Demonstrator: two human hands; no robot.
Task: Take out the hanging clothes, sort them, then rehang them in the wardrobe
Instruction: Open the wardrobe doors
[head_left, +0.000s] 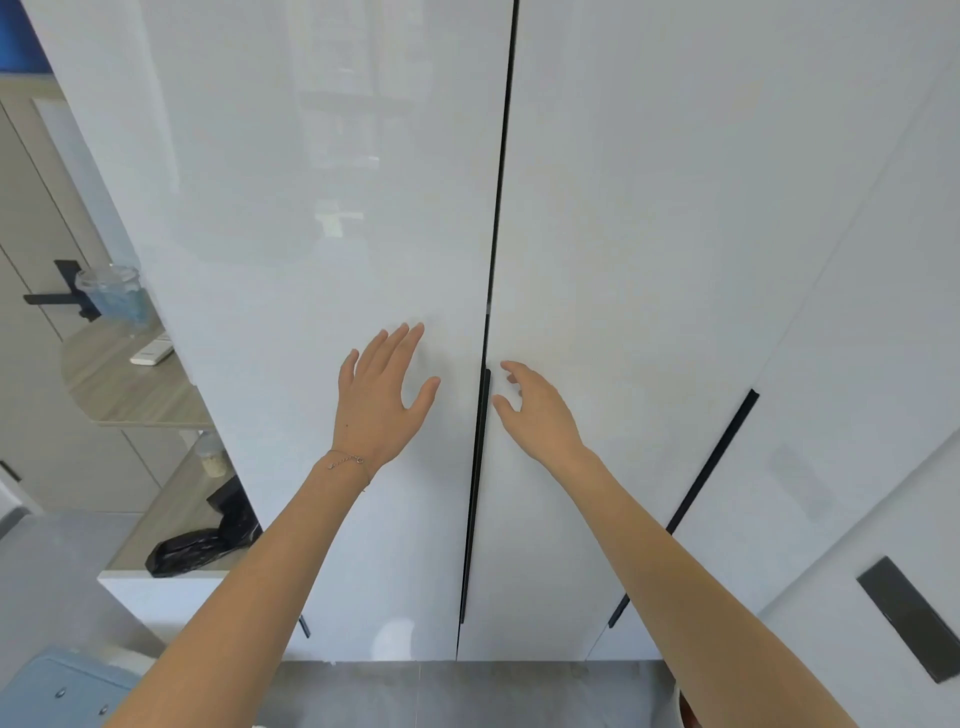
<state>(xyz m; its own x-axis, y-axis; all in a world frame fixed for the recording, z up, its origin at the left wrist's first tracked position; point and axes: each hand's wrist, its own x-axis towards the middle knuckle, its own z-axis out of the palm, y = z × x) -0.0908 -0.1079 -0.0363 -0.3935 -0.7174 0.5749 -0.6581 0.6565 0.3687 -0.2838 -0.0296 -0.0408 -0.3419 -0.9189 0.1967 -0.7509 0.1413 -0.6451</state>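
A tall white glossy wardrobe fills the view, its two doors closed. The left door (322, 208) and right door (675, 208) meet at a dark seam with a long black handle strip (480, 493). My left hand (376, 400) is spread flat, fingers straight, at the left door just left of the seam. My right hand (535, 410) reaches toward the handle strip from the right with fingers loosely bent, holding nothing. No clothes are visible; the inside of the wardrobe is hidden.
A further white door with its own black handle (711, 478) stands to the right. At the left, open wooden shelves (130, 384) hold a clear container (111, 293), a white remote (151, 352) and a black plastic bag (208, 535). Grey floor (467, 696) lies below.
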